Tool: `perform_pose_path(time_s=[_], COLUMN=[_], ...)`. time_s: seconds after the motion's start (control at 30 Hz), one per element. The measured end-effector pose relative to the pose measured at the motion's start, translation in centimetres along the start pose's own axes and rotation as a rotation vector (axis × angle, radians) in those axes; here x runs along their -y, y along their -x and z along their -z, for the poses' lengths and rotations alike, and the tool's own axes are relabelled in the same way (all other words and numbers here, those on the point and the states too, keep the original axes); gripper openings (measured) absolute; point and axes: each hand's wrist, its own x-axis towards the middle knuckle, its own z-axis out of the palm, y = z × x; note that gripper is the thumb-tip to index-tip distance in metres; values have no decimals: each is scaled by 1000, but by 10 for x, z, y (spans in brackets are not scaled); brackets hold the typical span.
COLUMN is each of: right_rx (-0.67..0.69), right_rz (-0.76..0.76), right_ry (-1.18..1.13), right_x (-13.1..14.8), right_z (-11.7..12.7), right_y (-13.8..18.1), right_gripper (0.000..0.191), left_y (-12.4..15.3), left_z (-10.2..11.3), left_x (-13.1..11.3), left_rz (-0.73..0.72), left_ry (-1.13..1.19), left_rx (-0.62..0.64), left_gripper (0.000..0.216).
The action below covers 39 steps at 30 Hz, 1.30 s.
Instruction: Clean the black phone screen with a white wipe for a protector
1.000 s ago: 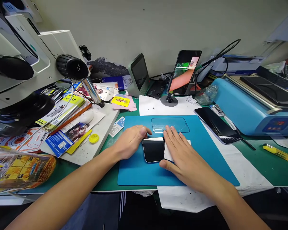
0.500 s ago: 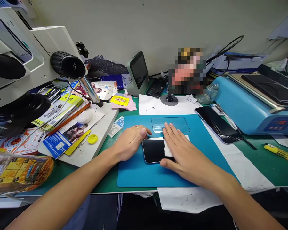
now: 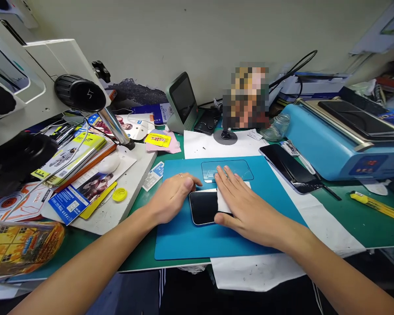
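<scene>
A black phone (image 3: pixel 202 207) lies face up on a blue work mat (image 3: pixel 184 236). My left hand (image 3: pixel 170 196) rests against the phone's left end, fingers curled on its upper edge. My right hand (image 3: pixel 243 203) lies flat with fingers stretched out, pressing a white cloth (image 3: pixel 222 202) onto the right part of the screen. The right end of the phone is hidden under that hand. A clear screen protector (image 3: pixel 230 168) lies on the mat just beyond my fingertips.
A microscope (image 3: pixel 36 96) and a pile of packaging cards (image 3: pixel 75 175) fill the left side. A second phone (image 3: pixel 284 167), a blue machine (image 3: pixel 344 140) and a yellow knife (image 3: pixel 374 206) lie at the right. A small screen device (image 3: pixel 182 103) stands at the back.
My right hand with the cloth has slid a little leftward across the phone's screen. The view has shifted slightly right; the left hand stays at the phone's end.
</scene>
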Motion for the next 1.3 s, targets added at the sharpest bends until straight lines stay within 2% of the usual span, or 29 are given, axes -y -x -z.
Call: perform_pose_path(time_s=[0.13, 0.23, 0.37, 0.57, 0.7, 0.8, 1.07, 1.2, 1.3], right_rx=[52, 80, 54, 65, 90, 51, 52, 25, 10], right_rz=[7, 11, 51, 76, 115, 126, 124, 157, 172], right_ry=[-13, 5, 20, 29, -18, -61, -69, -103, -113], right_x=[-4, -5, -2, 7, 11, 14, 25, 34, 43], right_z=[-1, 4, 7, -1, 5, 8, -1, -1, -3], right_y=[17, 8, -13, 3, -8, -22, -16, -35, -38], right_gripper=[103, 103, 105, 116, 107, 102, 106, 107, 112], left_y=[-1, -1, 0, 0, -1, 0, 2, 2, 1], left_z=[1, 1, 1, 0, -2, -3, -4, -5, -5], left_x=[0, -1, 0, 0, 0, 0, -4, -1, 4], left_rz=[0, -8, 2, 12, 16, 24, 42, -13, -24], left_ry=[-6, -12, 2, -4, 6, 42, 82, 144, 186], left_rx=[11, 15, 10, 6, -30, -54, -203, -351, -467], left_gripper=[80, 83, 79, 81, 82, 82, 78, 73, 71])
